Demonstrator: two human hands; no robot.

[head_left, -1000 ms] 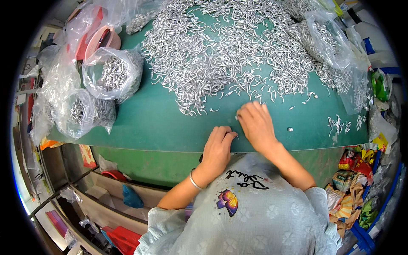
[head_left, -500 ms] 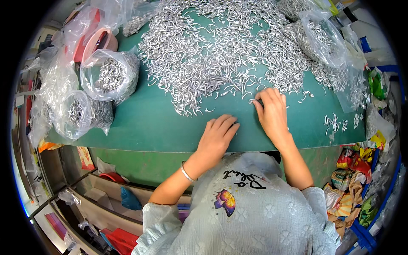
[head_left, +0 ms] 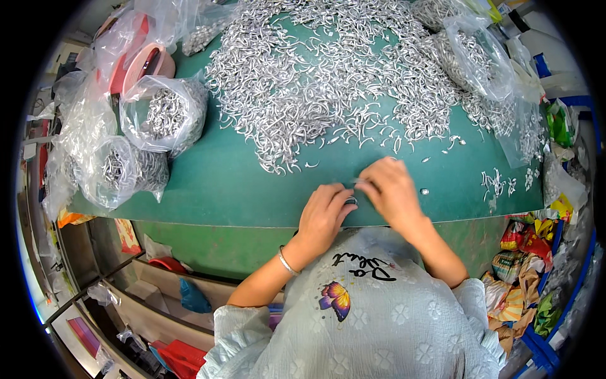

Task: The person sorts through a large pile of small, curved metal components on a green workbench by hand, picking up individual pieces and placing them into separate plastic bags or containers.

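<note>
Here, both hands are working small silver bent-metal hooks point(head_left: 328, 88) on the green table point(head_left: 240, 183).
Left hand point(head_left: 323, 215) and right hand point(head_left: 392, 192) are pinching one light, stiff, slippery hook point(head_left: 351, 201) at six o'clock; it is probably best gripped mid-shank.

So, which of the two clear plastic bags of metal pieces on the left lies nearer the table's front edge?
The lower clear plastic bag of silver metal pieces, near the green table's front edge; the other bag lies farther back beside the pink bowl.

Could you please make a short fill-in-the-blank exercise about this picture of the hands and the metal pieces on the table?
1. The table has a ____ top.
2. The big heap of metal pieces is ____ in colour.
3. A bangle sits on the wrist of the ____ hand.
4. The right hand and the other hand meet near the table's ____ edge.

Missing words: green; silver; left; near
</note>
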